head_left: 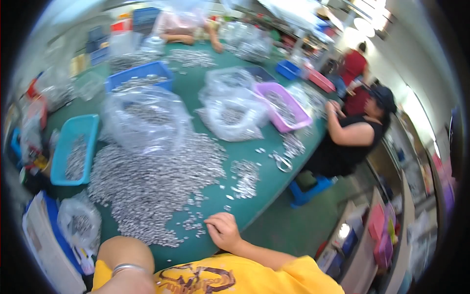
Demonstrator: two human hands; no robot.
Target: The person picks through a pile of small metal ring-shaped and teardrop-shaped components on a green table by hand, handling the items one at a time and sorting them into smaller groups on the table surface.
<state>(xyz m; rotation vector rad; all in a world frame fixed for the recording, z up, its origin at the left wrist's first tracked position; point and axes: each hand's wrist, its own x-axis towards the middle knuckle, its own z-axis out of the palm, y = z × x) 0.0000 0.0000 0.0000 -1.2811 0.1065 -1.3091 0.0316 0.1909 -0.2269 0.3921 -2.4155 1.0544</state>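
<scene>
My right hand [224, 232] rests at the near edge of the green table, its fingers curled; whether anything is inside them is hidden. Just left of it lie a few loose small silvery metal pieces [193, 224], beside a wide heap of the same pieces [152, 191]. A smaller pile [246, 179] sits farther off. At the lower edge my left arm is bent, with a bracelet [128, 267] round the wrist. Only part of my left hand [131, 284] shows below it, and its fingers are out of sight.
A clear plastic bag [147, 117] of pieces stands behind the heap, flanked by a turquoise bin [58, 161] and a blue bin [166, 73]. Beyond are another bag [232, 122], a purple basket [298, 120] and scissors [283, 164]. A person in black [355, 134] sits at right.
</scene>
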